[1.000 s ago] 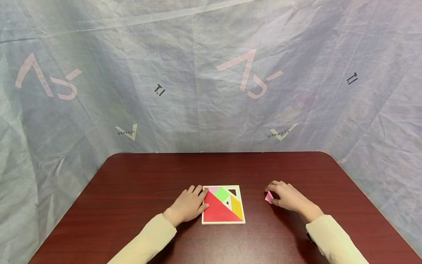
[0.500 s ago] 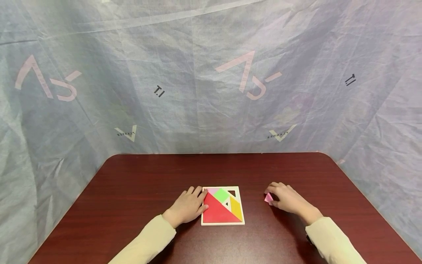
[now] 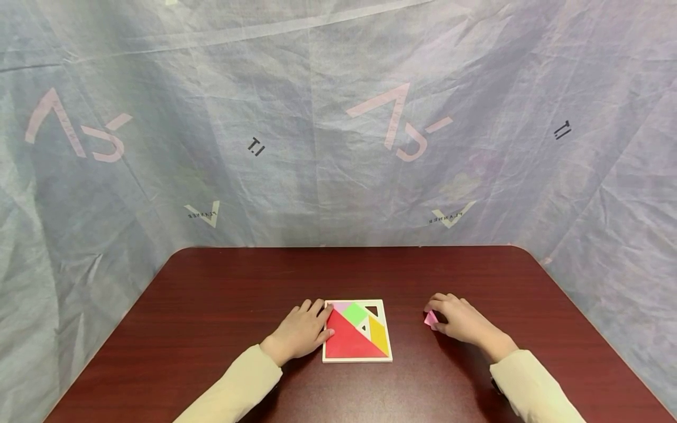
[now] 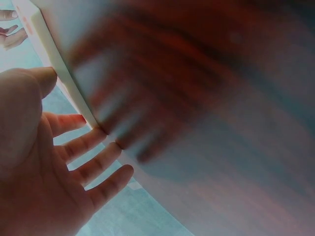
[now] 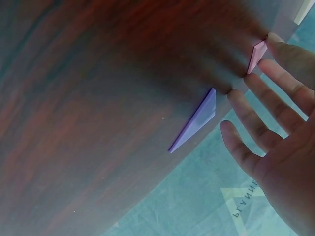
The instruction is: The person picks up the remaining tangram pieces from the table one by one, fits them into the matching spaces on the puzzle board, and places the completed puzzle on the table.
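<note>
A: Edges and room?
B: Bench (image 3: 243,282), dark red, one; rounded far corners, far edge against the grey cloth (image 3: 317,176). A stretch of its surface lies between your puzzle tray (image 3: 358,360) and your right hand (image 3: 464,318), more towards the far edge.
A: Left fingers?
B: Your left hand (image 3: 300,331), fingers spread, touching the tray's left rim, thumb tip at the red triangle (image 3: 350,339).
A: Right?
B: Thumb and fingers pinching one pink triangle (image 3: 431,319), right of the tray. One purple triangle (image 5: 199,120) on the bench, just beside your ring and little fingers.
</note>
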The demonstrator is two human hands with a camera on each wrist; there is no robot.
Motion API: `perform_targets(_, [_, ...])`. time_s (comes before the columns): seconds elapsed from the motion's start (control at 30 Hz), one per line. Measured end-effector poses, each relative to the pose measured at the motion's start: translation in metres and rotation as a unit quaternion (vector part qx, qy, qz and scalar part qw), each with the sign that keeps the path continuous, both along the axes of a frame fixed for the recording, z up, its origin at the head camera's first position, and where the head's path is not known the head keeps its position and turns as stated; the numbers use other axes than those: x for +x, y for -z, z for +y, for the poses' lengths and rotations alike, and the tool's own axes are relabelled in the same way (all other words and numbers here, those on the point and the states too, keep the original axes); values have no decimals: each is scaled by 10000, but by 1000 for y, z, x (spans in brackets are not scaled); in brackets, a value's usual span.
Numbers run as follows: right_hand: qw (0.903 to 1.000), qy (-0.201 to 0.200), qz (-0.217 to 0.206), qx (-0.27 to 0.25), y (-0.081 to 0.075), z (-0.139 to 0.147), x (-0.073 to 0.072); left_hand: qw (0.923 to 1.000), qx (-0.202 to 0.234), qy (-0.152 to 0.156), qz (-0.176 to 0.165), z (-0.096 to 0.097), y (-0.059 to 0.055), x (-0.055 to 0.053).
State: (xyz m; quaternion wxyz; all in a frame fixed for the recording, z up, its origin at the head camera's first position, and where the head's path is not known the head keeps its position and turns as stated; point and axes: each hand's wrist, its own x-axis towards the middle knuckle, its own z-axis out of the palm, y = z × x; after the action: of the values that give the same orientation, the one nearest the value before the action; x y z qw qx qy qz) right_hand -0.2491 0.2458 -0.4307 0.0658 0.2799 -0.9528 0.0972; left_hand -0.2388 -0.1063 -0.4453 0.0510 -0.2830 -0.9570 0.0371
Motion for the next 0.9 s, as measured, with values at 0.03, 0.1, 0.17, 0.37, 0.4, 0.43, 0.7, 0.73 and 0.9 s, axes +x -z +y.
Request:
perform_targets(0.03, [10000, -3, -2, 0, 0, 0, 0, 10000, 5, -1, -4, 0, 0, 0])
perform_targets(0.1, [10000, -11, -6, 3, -2, 0, 0, 10000, 1, 4, -5, 0, 0, 0])
perform_targets(0.17, [10000, -17, -12, -3, -3, -1, 0, 10000, 9, 24, 7, 0, -1, 1])
perform_targets(0.37, [10000, 1, -7, -99, -3, -1, 0, 10000, -7, 45, 45, 0, -1, 1])
perform_targets(0.4, [9999, 0, -4, -116, -3, -1, 0, 10000, -17, 38, 42, 0, -1, 1])
perform_targets(0.43, [9999, -7, 1, -132, -2, -2, 0, 10000, -28, 31, 35, 0, -1, 1])
perform_targets(0.7, [9996, -191, 67, -220, -1, -2, -1, 10000, -23, 38, 67, 0, -1, 0])
perform_targets(0.73, [9995, -212, 66, -236, -1, -2, -1, 10000, -26, 41, 70, 0, -1, 0])
perform_targets(0.9, [9988, -305, -58, -391, -2, -3, 0, 10000, -10, 54, 35, 0, -2, 1])
